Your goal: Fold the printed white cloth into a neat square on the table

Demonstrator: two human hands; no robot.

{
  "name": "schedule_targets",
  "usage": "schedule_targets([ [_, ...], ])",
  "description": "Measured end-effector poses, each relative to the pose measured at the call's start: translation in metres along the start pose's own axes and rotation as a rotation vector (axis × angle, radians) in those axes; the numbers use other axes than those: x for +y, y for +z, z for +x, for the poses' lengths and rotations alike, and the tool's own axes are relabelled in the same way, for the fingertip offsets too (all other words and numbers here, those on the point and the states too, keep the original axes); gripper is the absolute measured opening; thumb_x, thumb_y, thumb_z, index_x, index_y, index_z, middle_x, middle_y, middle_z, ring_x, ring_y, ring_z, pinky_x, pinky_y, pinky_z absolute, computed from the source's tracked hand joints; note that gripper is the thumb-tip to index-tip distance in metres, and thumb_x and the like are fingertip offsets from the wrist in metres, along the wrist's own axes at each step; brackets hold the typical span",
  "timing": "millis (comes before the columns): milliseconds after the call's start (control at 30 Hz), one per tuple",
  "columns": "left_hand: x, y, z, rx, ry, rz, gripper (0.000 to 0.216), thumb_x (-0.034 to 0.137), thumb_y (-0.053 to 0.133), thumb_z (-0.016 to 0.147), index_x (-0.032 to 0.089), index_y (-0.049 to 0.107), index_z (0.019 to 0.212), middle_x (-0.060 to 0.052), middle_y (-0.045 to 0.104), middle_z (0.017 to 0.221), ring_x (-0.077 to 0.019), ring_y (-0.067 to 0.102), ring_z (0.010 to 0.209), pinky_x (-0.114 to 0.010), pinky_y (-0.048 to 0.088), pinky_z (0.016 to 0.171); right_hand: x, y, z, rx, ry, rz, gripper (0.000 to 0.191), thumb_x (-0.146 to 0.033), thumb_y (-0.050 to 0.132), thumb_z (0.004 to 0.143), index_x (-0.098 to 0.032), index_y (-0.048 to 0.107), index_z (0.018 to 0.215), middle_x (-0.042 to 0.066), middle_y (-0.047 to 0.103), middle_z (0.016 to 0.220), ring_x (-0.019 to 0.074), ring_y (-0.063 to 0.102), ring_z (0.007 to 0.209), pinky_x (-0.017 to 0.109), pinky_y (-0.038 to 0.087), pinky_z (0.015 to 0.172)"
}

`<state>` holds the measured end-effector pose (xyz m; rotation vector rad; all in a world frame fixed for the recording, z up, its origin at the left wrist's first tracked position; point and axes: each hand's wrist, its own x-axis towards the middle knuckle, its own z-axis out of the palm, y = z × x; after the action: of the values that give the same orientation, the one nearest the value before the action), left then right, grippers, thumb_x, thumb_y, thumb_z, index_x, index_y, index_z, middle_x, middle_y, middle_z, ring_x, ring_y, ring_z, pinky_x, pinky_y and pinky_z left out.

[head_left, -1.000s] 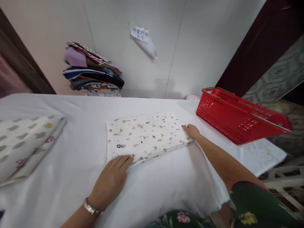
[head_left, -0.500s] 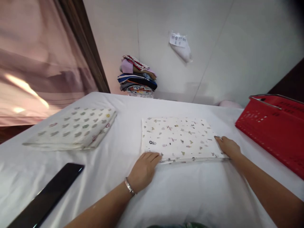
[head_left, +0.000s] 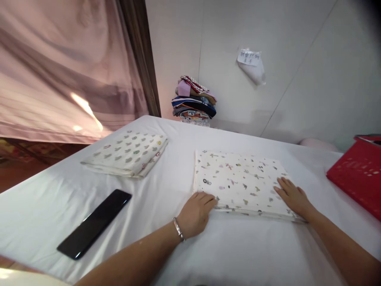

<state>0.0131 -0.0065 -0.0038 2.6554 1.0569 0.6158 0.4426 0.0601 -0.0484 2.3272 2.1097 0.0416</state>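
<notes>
Resting flat on the near edge of the folded cloth point(head_left: 241, 183), both hands were open and gripped nothing: the left hand point(head_left: 195, 212), with a bracelet point(head_left: 178, 229) at the wrist, had its fingertips on the near left corner, and the right hand point(head_left: 293, 197) lay palm down on the near right part. Compared with half a second before, the right hand had slid from the cloth's edge onto its top, while the left hand stayed at its corner; the view had swung further left, so that less of the red basket point(head_left: 358, 174) showed and more of the pink curtain point(head_left: 59, 71) came in. The cloth itself had kept its place on the white desk point(head_left: 166, 178), lying square and flat, which suggests pressing or smoothing and no lift. Left of the left arm a dark phone point(head_left: 95, 223) lay near the desk's near left edge, well apart from the cloth. Between phone and cloth the desk was bare, giving room to that side. Farther off, a second folded cloth point(head_left: 126, 153) lay to the left, the basket stood at the right, and a pile of fabrics point(head_left: 195, 101) stood against the wall under a paper note point(head_left: 251, 63).
</notes>
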Motion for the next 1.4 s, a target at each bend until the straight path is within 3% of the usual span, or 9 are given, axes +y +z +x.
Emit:
schedule_targets([
  [167,0.004,-0.002,0.0,0.02,-0.022,-0.017,0.049,0.002,0.046,0.067,0.019,0.051,0.112,-0.006,0.058,0.11,-0.0199,0.05,0.099,-0.037,0.038,0.086,-0.03,-0.02,0.005,0.042,-0.036,-0.03,0.061,-0.052,0.021,0.087,-0.019,0.035,0.137,0.008,0.025,0.145,0.0266,0.019,0.134,0.054,0.019,0.105],
  [367,-0.002,-0.006,0.003,0.221,-0.1,-0.235,0.02,0.024,0.05,0.078,0.019,0.06,0.095,-0.005,0.065,0.09,-0.0169,0.055,0.086,-0.034,0.042,0.083,-0.155,-0.05,-0.001,0.023,-0.372,0.2,0.058,-0.052,0.022,0.089,-0.023,0.033,0.138,0.004,0.021,0.147,0.0235,0.014,0.136,0.048,0.013,0.11],
  [500,-0.024,-0.008,0.007,0.434,-0.369,-0.32,0.019,0.018,0.047,0.078,0.019,0.062,0.089,-0.004,0.064,0.091,-0.0143,0.056,0.085,-0.029,0.045,0.081,-0.233,-0.063,-0.012,0.008,-0.607,0.451,0.052,-0.049,0.036,0.087,-0.024,0.043,0.132,0.005,0.033,0.141,0.0225,0.026,0.132,0.043,0.019,0.109],
  [633,-0.046,-0.007,0.008,0.436,-0.689,-0.433,0.021,0.02,0.048,0.076,0.019,0.063,0.091,-0.002,0.065,0.089,-0.0106,0.057,0.067,-0.024,0.046,0.069,-0.278,-0.059,-0.016,0.051,-0.58,0.669,0.032,-0.033,0.043,0.083,-0.02,0.062,0.106,0.007,0.059,0.112,0.0186,0.053,0.103,0.033,0.041,0.09],
  [733,-0.052,-0.008,0.009,0.374,-0.786,-0.504,0.026,0.023,0.05,0.075,0.02,0.062,0.098,0.0,0.067,0.085,-0.01,0.058,0.064,-0.022,0.045,0.064,-0.291,-0.046,-0.016,0.078,-0.521,0.736,0.023,-0.026,0.046,0.079,-0.019,0.065,0.091,0.005,0.062,0.09,0.0165,0.056,0.083,0.03,0.044,0.078],
  [833,-0.051,-0.009,0.01,0.321,-0.785,-0.503,0.028,0.023,0.05,0.075,0.022,0.061,0.1,0.001,0.068,0.082,-0.0104,0.059,0.066,-0.02,0.044,0.063,-0.293,-0.036,-0.019,0.129,-0.508,0.783,0.022,-0.026,0.048,0.078,-0.02,0.065,0.09,0.004,0.061,0.086,0.0161,0.055,0.082,0.029,0.043,0.076],
  [1033,-0.05,-0.01,0.013,0.358,-0.789,-0.574,0.029,0.023,0.054,0.071,0.022,0.062,0.099,0.001,0.067,0.085,-0.01,0.058,0.066,-0.02,0.044,0.063,-0.29,-0.047,-0.029,0.168,-0.485,0.906,0.022,-0.033,0.047,0.08,-0.019,0.064,0.078,0.003,0.06,0.078,0.0139,0.053,0.072,0.025,0.041,0.069],
  [1233,-0.05,-0.006,0.019,0.458,-0.827,-0.845,0.032,0.012,0.057,0.065,0.017,0.061,0.096,-0.001,0.065,0.083,-0.0077,0.056,0.066,-0.018,0.045,0.062,-0.294,-0.059,-0.044,-0.025,-0.449,0.832,0.032,-0.051,0.05,0.077,-0.02,0.059,0.078,-0.002,0.055,0.061,0.0112,0.047,0.056,0.022,0.035,0.054],
  [1400,-0.051,-0.004,0.021,0.45,-0.884,-1.079,0.033,0.008,0.052,0.067,0.015,0.057,0.099,-0.003,0.063,0.089,-0.0035,0.051,0.052,-0.014,0.038,0.043,-0.296,-0.056,-0.044,-0.075,-0.41,0.776,0.028,-0.048,0.053,0.074,-0.021,0.055,0.074,-0.004,0.053,0.058,0.0103,0.045,0.053,0.021,0.032,0.052],
])
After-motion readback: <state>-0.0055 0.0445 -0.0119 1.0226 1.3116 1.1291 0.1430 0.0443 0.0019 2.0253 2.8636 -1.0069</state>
